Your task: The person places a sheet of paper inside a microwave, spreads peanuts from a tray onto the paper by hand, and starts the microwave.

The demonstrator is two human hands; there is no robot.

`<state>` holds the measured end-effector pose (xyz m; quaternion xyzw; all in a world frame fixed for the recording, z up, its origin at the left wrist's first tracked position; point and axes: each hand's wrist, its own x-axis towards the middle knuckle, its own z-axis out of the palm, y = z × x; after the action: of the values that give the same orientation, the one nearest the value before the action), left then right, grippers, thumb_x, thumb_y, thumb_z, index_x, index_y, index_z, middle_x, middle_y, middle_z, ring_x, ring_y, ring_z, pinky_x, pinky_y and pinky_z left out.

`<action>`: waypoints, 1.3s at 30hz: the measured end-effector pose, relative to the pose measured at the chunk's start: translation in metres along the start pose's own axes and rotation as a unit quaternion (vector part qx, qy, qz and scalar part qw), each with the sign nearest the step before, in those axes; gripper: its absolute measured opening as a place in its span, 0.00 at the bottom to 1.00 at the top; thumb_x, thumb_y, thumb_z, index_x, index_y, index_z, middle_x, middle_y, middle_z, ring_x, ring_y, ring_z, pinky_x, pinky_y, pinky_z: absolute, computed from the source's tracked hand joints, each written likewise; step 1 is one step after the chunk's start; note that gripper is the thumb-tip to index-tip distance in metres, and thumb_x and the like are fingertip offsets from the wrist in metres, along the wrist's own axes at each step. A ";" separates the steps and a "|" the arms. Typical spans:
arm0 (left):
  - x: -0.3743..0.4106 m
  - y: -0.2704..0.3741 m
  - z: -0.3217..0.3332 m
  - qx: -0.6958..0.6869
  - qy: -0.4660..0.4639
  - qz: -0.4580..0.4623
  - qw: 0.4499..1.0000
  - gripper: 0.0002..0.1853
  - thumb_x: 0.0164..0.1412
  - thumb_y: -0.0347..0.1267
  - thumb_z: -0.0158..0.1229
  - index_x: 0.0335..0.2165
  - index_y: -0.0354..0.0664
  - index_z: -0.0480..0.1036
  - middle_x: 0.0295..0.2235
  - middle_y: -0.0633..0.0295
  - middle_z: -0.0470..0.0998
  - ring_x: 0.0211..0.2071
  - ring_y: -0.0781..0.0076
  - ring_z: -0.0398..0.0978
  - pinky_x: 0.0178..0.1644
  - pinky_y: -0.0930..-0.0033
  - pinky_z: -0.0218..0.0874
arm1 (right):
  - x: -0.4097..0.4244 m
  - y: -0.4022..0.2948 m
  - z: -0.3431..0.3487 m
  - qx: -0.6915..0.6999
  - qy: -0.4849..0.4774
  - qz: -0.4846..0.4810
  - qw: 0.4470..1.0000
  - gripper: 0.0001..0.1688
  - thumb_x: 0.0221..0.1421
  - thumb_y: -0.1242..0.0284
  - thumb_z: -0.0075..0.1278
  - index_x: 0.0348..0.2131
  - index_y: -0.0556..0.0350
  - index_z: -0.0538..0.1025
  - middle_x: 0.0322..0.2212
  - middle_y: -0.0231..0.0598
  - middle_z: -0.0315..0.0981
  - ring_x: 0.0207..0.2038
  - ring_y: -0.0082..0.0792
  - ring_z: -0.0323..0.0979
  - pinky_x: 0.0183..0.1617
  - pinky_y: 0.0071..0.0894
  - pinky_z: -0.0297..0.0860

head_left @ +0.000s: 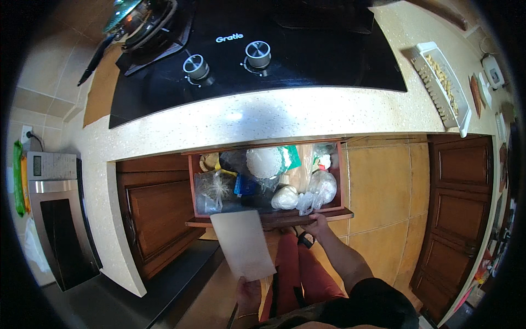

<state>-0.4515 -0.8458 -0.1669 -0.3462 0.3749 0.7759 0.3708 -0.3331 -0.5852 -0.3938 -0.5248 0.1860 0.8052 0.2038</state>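
My left hand (248,293) grips the lower end of a pale flat rectangular sheet or board (243,246), whose far end overlaps the front of a pulled-out wooden drawer (279,220). At the right part of the drawer front, my right hand (316,225) has its fingers over the top edge. Inside the drawer lie a white lacy round item (264,163), a blue packet (245,185), a clear bag of dry stuff (214,187), knotted plastic bags with white contents (285,197) and a green-edged packet (292,157).
Above the drawer, a speckled countertop (230,119) holds a black gas hob (304,61) with a pot (148,24). A white plastic basket (441,86) stands at the right. A microwave (57,214) is at the left, and wooden cabinet doors (160,222) flank the drawer.
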 end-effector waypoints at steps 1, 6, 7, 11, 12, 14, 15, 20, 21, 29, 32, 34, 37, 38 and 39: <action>-0.010 0.001 0.008 -0.001 -0.016 -0.011 1.000 0.18 0.58 0.29 0.48 0.48 0.36 0.64 0.46 0.55 0.71 0.48 0.64 0.68 0.56 0.63 0.58 | -0.009 0.001 0.010 0.012 -0.015 -0.001 1.000 0.30 0.35 0.80 0.41 0.44 0.48 0.65 0.45 0.43 0.62 0.48 0.52 0.60 0.51 0.61 0.59; -0.072 0.011 0.063 0.016 -0.010 -0.017 1.000 0.20 0.58 0.29 0.50 0.50 0.38 0.62 0.49 0.57 0.68 0.50 0.64 0.66 0.56 0.63 0.57 | -0.012 -0.017 0.030 -0.087 0.052 0.035 0.994 0.35 0.31 0.80 0.42 0.47 0.55 0.61 0.48 0.49 0.58 0.50 0.54 0.57 0.52 0.55 0.58; -0.088 0.019 0.081 0.033 -0.030 -0.018 0.999 0.21 0.58 0.30 0.50 0.50 0.39 0.61 0.50 0.58 0.67 0.51 0.64 0.65 0.56 0.63 0.56 | -0.014 -0.016 0.033 -0.094 0.022 0.023 0.995 0.25 0.33 0.78 0.43 0.39 0.54 0.65 0.41 0.50 0.61 0.44 0.51 0.59 0.48 0.52 0.60; -0.133 0.041 0.092 0.047 0.039 -0.050 0.997 0.22 0.59 0.32 0.47 0.52 0.40 0.59 0.52 0.57 0.64 0.53 0.63 0.61 0.59 0.60 0.51 | -0.042 -0.017 0.063 -0.181 0.072 -0.007 0.981 0.19 0.45 0.73 0.46 0.41 0.50 0.65 0.32 0.33 0.64 0.36 0.34 0.63 0.44 0.39 0.59; -0.139 0.044 0.093 0.046 0.037 -0.056 0.997 0.23 0.59 0.32 0.46 0.53 0.40 0.58 0.52 0.56 0.64 0.54 0.61 0.60 0.60 0.58 0.49 | -0.056 -0.015 0.073 -0.204 0.043 -0.031 0.977 0.22 0.46 0.72 0.46 0.44 0.47 0.64 0.34 0.32 0.64 0.37 0.31 0.63 0.44 0.39 0.59; -0.134 0.039 0.088 0.026 0.024 -0.071 0.997 0.23 0.59 0.32 0.45 0.53 0.40 0.57 0.52 0.56 0.64 0.54 0.60 0.59 0.61 0.56 0.48 | -0.106 -0.010 0.121 -0.299 -0.032 -0.111 0.947 0.33 0.49 0.72 0.46 0.55 0.40 0.58 0.38 0.29 0.66 0.39 0.23 0.64 0.44 0.36 0.59; -0.123 0.037 0.085 0.021 0.009 -0.086 0.996 0.23 0.60 0.32 0.45 0.53 0.39 0.57 0.51 0.56 0.64 0.54 0.60 0.60 0.60 0.56 0.48 | -0.100 -0.016 0.118 -0.308 -0.071 -0.095 0.944 0.35 0.52 0.70 0.46 0.58 0.39 0.55 0.36 0.29 0.65 0.37 0.22 0.64 0.41 0.31 0.62; -0.136 0.026 0.116 -0.003 -0.092 -0.042 0.995 0.20 0.60 0.34 0.46 0.50 0.39 0.62 0.47 0.58 0.68 0.51 0.62 0.63 0.59 0.57 0.49 | -0.182 -0.007 0.082 -0.401 -0.027 0.011 0.916 0.29 0.53 0.51 0.48 0.47 0.49 0.64 0.41 0.34 0.66 0.41 0.34 0.66 0.41 0.39 0.66; -0.145 0.028 0.123 -0.007 -0.102 -0.042 0.994 0.19 0.60 0.34 0.46 0.48 0.38 0.63 0.46 0.58 0.69 0.50 0.62 0.64 0.58 0.57 0.50 | -0.208 -0.003 0.070 -0.365 -0.030 0.053 0.929 0.29 0.52 0.49 0.47 0.43 0.51 0.65 0.38 0.37 0.68 0.36 0.37 0.68 0.39 0.44 0.67; -0.194 0.032 0.132 0.577 -0.293 0.085 0.757 0.09 0.60 0.30 0.44 0.35 0.39 0.69 0.38 0.58 0.72 0.41 0.67 0.67 0.48 0.68 0.58 | -0.445 0.039 0.099 -0.201 -0.257 0.206 0.923 0.57 0.45 0.32 0.35 0.54 0.65 0.60 0.52 0.56 0.60 0.55 0.52 0.58 0.59 0.58 0.51; -0.273 0.048 0.211 0.599 -0.286 -0.025 0.747 0.13 0.60 0.30 0.45 0.42 0.36 0.67 0.40 0.56 0.73 0.42 0.69 0.68 0.48 0.68 0.57 | -0.473 0.025 0.102 -0.199 -0.286 0.104 0.932 0.57 0.45 0.31 0.33 0.53 0.66 0.60 0.52 0.55 0.59 0.54 0.52 0.60 0.59 0.57 0.53; -0.276 0.040 0.205 0.636 -0.316 0.071 0.701 0.13 0.56 0.29 0.51 0.41 0.36 0.69 0.37 0.57 0.74 0.40 0.69 0.69 0.46 0.68 0.59 | -0.489 0.006 0.104 -0.195 -0.312 0.025 0.929 0.54 0.47 0.33 0.34 0.53 0.65 0.61 0.52 0.56 0.60 0.54 0.50 0.61 0.58 0.56 0.54; -0.245 0.015 0.157 0.539 -0.430 0.117 0.715 0.10 0.52 0.29 0.58 0.33 0.35 0.73 0.31 0.62 0.76 0.32 0.73 0.70 0.40 0.71 0.61 | -0.528 0.003 0.117 -0.293 -0.334 -0.091 0.891 0.35 0.51 0.58 0.51 0.51 0.65 0.63 0.47 0.50 0.65 0.50 0.43 0.65 0.54 0.42 0.63; -0.239 0.016 0.150 0.574 -0.455 0.134 0.667 0.10 0.51 0.29 0.59 0.34 0.35 0.73 0.31 0.62 0.76 0.32 0.73 0.70 0.40 0.71 0.61 | -0.538 0.008 0.120 -0.369 -0.312 -0.147 0.863 0.33 0.50 0.64 0.54 0.50 0.65 0.63 0.46 0.48 0.66 0.49 0.40 0.66 0.52 0.38 0.64; -0.244 0.017 0.148 0.607 -0.476 0.151 0.618 0.11 0.51 0.29 0.60 0.34 0.35 0.73 0.31 0.62 0.76 0.33 0.73 0.70 0.40 0.71 0.61 | -0.543 0.011 0.120 -0.441 -0.287 -0.200 0.827 0.31 0.49 0.70 0.56 0.50 0.64 0.64 0.45 0.46 0.67 0.47 0.38 0.67 0.51 0.35 0.65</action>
<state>-0.3861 -0.8061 0.1087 0.4370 0.5790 0.4726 0.5005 -0.2321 -0.6052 0.1529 -0.3296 -0.3643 0.8577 0.1514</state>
